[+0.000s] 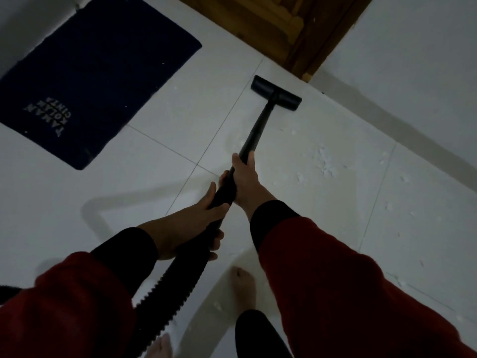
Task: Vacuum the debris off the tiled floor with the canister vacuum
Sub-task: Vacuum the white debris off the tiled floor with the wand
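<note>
A: What is seen of the room?
B: A white tiled floor [296, 228] is shown, with a dark mat [98, 73] at the left and a wooden door [278, 24] ahead.
A: And the debris [325, 164]?
B: It is scattered right of the wand [258, 127], behind the floor head [275, 92].
A: The grip?
B: The wand is clasped by the right hand [245, 180]; the hose [178, 285] end is clasped by the left hand [191, 226].

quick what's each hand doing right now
Left hand: closed around the vacuum wand at its lower end, by the ribbed hose.
Right hand: closed around the wand further up.
</note>
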Available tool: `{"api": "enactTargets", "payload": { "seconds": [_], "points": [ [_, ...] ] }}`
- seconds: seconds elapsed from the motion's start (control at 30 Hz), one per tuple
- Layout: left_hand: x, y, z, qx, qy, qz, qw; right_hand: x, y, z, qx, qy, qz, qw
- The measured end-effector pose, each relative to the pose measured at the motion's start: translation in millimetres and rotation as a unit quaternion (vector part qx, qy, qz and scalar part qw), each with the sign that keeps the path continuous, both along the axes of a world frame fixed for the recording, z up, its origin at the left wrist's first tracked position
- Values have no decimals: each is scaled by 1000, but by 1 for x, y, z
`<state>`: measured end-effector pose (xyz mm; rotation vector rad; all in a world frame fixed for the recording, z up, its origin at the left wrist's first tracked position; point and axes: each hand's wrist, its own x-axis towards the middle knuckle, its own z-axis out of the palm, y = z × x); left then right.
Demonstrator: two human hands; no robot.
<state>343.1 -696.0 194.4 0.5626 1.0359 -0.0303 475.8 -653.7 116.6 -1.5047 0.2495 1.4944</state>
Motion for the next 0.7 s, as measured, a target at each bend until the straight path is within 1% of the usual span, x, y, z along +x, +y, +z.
{"api": "enactTargets", "payload": {
  "seconds": [0.27,0.43,0.57,0.7],
  "points": [
    [78,41,-1,14,7,37,999,79,46,-4,-12,-34,11,999],
    [116,54,3,11,-2,19,1000,118,55,0,-13,-52,-5,999],
    [133,56,7,17,-3,4,1000,136,52,2,-19,-66,-6,998],
    [127,37,14,7,-11,-3,1000,132,31,3,-21,-79,5,997]
  ]
}}
